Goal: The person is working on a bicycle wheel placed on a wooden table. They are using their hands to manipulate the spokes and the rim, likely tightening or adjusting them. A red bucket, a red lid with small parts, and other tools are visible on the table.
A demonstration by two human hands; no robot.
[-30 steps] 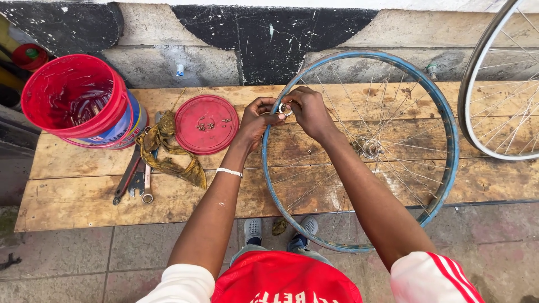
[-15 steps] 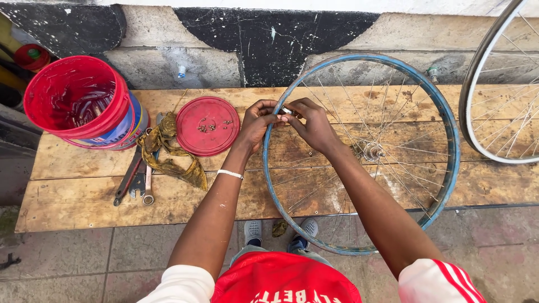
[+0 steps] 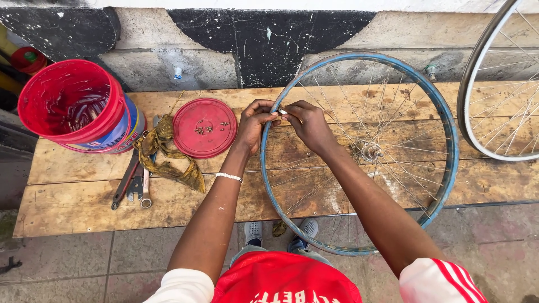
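Note:
A blue bicycle wheel rim (image 3: 446,146) with thin metal spokes and a hub (image 3: 370,151) lies over the wooden bench (image 3: 73,196). My left hand (image 3: 254,123) pinches the rim's left edge near the top. My right hand (image 3: 306,124) sits just inside the rim, fingers closed on a small pale part at a spoke end, touching the left fingertips. A white bracelet circles my left wrist.
A red bucket (image 3: 73,109) stands at the bench's left end, with a red lid (image 3: 204,127) holding small parts beside it. A yellow rag (image 3: 168,160) and spanners (image 3: 135,182) lie between them. Another wheel (image 3: 494,84) leans at far right. A wall runs behind.
Both hands have stayed at the same spot on the rim, with only small finger movements. The view has shifted slightly.

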